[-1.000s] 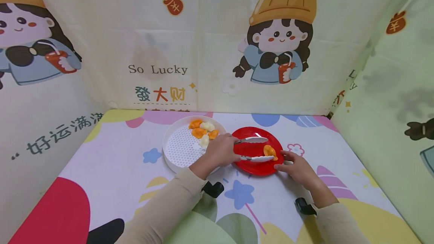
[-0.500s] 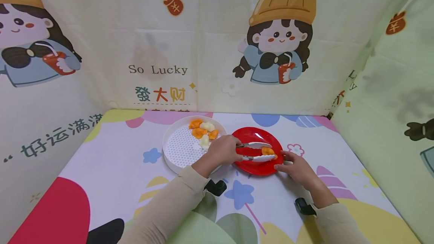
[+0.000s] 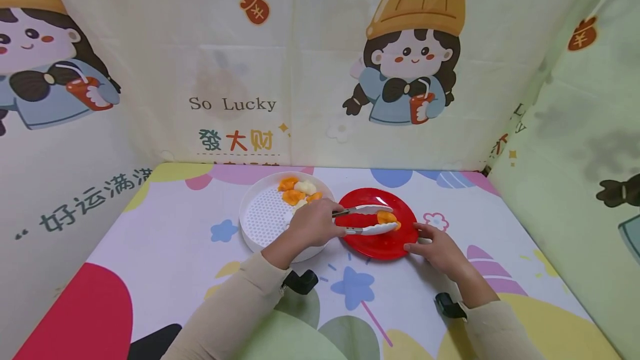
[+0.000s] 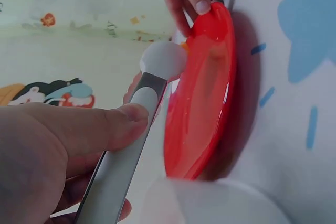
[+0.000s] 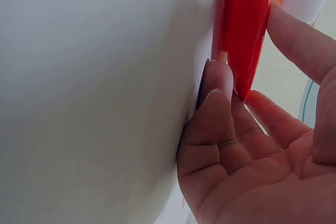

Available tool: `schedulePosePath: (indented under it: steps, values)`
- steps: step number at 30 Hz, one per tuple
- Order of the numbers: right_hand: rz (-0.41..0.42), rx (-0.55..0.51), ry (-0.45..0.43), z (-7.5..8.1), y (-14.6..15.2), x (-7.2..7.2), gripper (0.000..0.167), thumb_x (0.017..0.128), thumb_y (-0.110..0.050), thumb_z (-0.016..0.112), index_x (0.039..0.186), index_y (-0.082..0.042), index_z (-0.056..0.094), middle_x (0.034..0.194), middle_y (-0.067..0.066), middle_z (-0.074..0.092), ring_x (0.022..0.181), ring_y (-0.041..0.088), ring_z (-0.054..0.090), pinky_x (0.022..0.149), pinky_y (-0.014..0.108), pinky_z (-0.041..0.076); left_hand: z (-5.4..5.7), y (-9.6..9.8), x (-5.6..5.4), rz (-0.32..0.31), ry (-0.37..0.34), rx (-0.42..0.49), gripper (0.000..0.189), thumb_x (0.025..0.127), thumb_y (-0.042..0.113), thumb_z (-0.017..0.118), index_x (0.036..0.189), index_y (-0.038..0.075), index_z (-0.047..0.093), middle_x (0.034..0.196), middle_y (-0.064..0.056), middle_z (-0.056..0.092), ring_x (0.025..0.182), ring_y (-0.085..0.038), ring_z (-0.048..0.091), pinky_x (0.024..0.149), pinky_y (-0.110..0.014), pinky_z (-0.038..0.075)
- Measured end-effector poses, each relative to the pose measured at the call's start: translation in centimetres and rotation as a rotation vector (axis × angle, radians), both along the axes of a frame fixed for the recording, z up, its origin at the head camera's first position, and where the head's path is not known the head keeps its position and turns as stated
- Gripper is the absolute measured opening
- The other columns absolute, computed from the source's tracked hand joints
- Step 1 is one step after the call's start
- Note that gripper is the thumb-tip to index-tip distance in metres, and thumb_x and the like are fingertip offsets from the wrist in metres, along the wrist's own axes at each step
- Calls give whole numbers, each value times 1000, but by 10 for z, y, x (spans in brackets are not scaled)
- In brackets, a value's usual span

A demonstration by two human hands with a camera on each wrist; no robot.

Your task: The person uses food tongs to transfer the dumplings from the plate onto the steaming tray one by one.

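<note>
My left hand [image 3: 315,224] grips a pair of tongs [image 3: 372,229] with white tips and metal-and-grey handles; in the left wrist view the thumb presses along one handle [image 4: 118,166]. Between the tips is an orange dumpling [image 3: 386,218], over the red plate [image 3: 360,243]; whether it touches the plate I cannot tell. My right hand [image 3: 440,249] pinches the plate's right rim, and in the right wrist view the thumb lies on one side of the red plate [image 5: 244,30] with fingers at the other. The left wrist view shows only a sliver of the dumpling.
Left of the plate stands a round white tray [image 3: 260,215] with a perforated base, its near right part hidden by my left hand. Several orange and white dumplings [image 3: 293,197] lie towards its far right side. A patterned cloth [image 3: 165,238] covers the table; printed curtains [image 3: 310,71] enclose it.
The tongs have narrowed around the orange dumpling, then moved left with it between their tips. My left hand has shifted left. My right hand keeps its place at the plate's rim.
</note>
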State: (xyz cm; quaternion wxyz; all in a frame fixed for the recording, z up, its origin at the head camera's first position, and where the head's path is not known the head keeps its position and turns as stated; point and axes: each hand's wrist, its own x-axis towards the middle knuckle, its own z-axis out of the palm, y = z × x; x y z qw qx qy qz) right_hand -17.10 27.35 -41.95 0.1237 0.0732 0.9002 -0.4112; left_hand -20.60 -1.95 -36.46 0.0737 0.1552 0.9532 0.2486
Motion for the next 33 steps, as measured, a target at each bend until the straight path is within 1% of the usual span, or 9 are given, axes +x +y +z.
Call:
schedulePosePath:
  steps: [5,9,13,17,20,25,29,33]
  values:
    - [5,5,10,1,1,1,89,84,-32,80,152,2,34,145,30,41,125,48,44,83,44,58,7,-16,6,11,44,16,50,79,31,85,125,15,72,105,-1,69,86,-15,56,60,-24,53]
    - [8,2,13,1,1,0,89,85,-33,80,152,2,34,145,30,41,125,48,44,83,44,58,14,-29,12,43,48,26,53,80,31,84,129,16,70,109,-3,68,88,-17,55,59,-25,53]
    - [7,-6,6,0,1,-1,88,85,-33,80,152,2,34,144,30,42,125,48,44,83,44,58,22,-45,16,72,89,9,53,81,33,83,129,18,70,113,-2,69,90,-19,55,65,-29,54]
    - [4,-5,7,-1,2,-1,87,85,-33,80,151,2,35,143,30,43,123,47,46,82,44,58,26,-66,18,101,146,-4,51,81,33,83,128,16,70,116,-3,68,95,-21,57,72,-37,54]
    - [5,-6,10,-2,2,0,88,85,-33,80,151,2,35,142,30,43,122,46,47,82,44,58,27,-84,20,128,162,-9,54,81,32,84,129,14,69,122,-7,67,103,-25,58,78,-42,55]
    - [3,-2,15,-3,2,1,88,84,-33,81,151,1,36,142,29,44,121,46,48,82,43,58,25,-110,21,174,149,-26,57,82,32,82,132,10,67,130,-13,63,114,-32,58,85,-49,54]
    - [2,2,17,-2,2,1,89,84,-34,81,152,1,36,142,29,44,120,45,49,82,43,58,23,-128,22,194,152,-34,56,83,31,81,131,7,66,129,-16,64,112,-35,58,84,-50,53]
    - [1,5,13,-1,2,0,88,84,-33,81,152,1,36,142,30,43,121,46,48,82,43,58,21,-138,22,205,138,-44,55,84,31,80,130,5,66,128,-17,64,107,-34,58,81,-49,53]
